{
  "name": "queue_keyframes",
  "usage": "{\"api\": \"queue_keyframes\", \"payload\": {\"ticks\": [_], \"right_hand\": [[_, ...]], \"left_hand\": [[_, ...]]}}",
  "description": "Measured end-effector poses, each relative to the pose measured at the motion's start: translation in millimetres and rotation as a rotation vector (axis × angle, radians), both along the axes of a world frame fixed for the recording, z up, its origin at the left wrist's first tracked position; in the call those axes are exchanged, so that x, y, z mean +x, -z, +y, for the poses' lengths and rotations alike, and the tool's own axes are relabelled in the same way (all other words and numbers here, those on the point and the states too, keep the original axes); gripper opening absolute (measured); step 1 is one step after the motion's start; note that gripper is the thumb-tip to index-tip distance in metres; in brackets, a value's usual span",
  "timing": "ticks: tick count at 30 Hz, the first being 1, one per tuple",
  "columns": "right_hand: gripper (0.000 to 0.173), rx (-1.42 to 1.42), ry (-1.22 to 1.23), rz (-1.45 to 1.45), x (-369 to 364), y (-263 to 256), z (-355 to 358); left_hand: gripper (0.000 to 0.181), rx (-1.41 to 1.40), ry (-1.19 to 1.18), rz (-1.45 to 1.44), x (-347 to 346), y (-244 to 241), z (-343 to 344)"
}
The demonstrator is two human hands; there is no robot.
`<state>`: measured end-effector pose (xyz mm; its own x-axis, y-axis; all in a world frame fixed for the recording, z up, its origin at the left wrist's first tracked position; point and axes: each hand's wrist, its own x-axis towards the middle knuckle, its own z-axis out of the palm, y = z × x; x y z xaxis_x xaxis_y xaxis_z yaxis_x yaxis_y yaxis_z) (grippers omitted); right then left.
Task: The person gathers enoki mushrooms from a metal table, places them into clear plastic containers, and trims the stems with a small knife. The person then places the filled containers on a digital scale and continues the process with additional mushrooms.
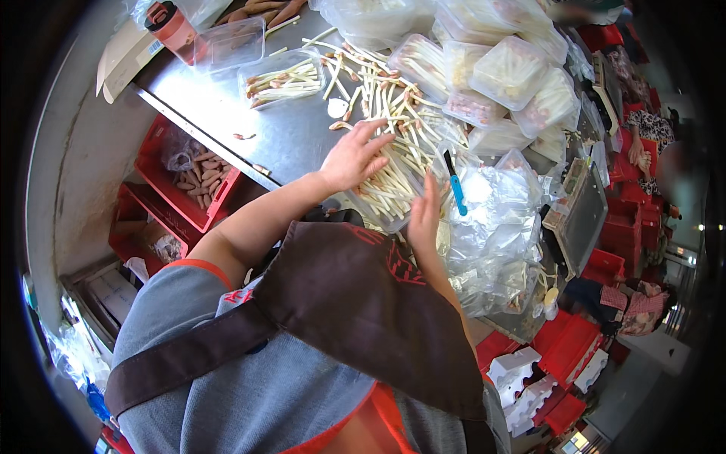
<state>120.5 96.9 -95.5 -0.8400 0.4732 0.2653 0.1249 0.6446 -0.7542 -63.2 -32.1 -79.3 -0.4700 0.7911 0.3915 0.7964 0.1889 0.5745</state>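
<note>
Pale vegetable shoots with brownish tips fill a clear plastic container (391,198) close in front of my chest. My left hand (357,156) is over its far left side, fingers spread, and seems to hold nothing. Along the container's right side is my right hand (425,213), upright with fingers extended; whether it touches the rim cannot be told. Beyond both hands lies a loose heap of the same shoots (391,108). A folding knife with a blue handle (458,196) and dark blade rests on clear plastic to the right.
Another container of shoots (283,79) and an empty clear container (229,48) stand far left on the metal table (198,108), near a drink bottle (178,37). Packed containers (510,74) are stacked at far right. Plastic bags (493,221) and a scale-like device (575,221) lie right. Red crates (187,170) stand below left.
</note>
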Motion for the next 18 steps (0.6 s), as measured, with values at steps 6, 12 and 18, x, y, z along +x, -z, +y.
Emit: {"api": "queue_keyframes", "payload": {"ticks": [6, 12, 18], "right_hand": [[0.056, 0.265, -0.062, -0.155, -23, 2, 15], [0.067, 0.472, -0.048, -0.316, -18, -10, 3], [0.066, 0.479, -0.107, -0.268, -11, -16, 3]], "left_hand": [[0.065, -0.157, 0.011, -0.075, 24, -5, -19], [0.061, -0.140, 0.056, -0.018, 26, -9, -30], [0.053, -0.075, 0.008, -0.106, 21, 2, -43]]}}
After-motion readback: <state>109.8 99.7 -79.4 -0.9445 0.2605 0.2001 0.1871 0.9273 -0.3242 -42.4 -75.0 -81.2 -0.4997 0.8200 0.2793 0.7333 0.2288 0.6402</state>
